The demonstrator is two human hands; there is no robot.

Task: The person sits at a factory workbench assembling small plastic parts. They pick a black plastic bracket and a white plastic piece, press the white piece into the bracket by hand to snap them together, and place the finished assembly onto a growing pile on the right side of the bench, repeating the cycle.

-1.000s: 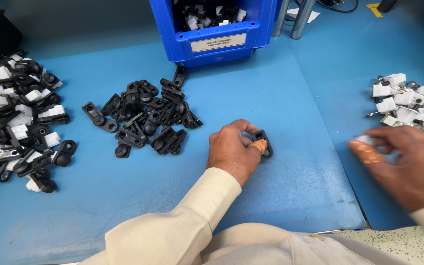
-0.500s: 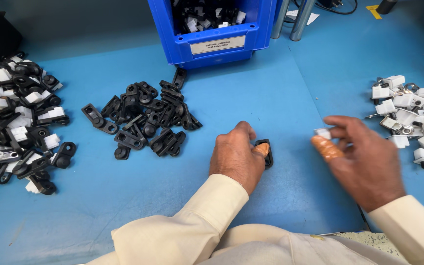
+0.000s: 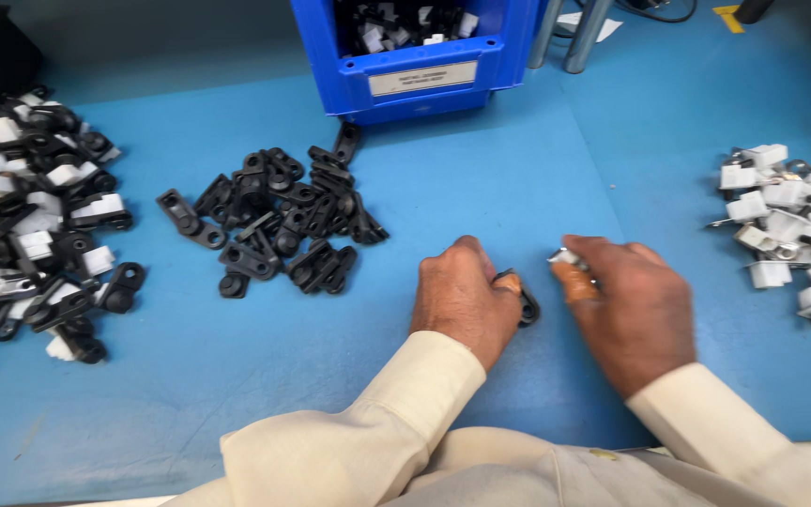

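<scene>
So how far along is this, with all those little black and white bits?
Done, it seems: the mixed heap at far left looks like black and white parts joined, and the blue bin holds more. In hand: the left hand pins a black clip on the mat while the right hand brings a white piece beside it. Left: the black pile and white pile remain loose.

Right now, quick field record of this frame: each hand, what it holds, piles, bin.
left hand: on the blue table, fingers on a black clip
right hand: beside the left, pinching a small white piece
black pile: loose black clips, centre-left
mixed pile: black and white parts, far left
white pile: white parts, far right
bin: blue, at the table's far edge, black and white parts inside
</scene>
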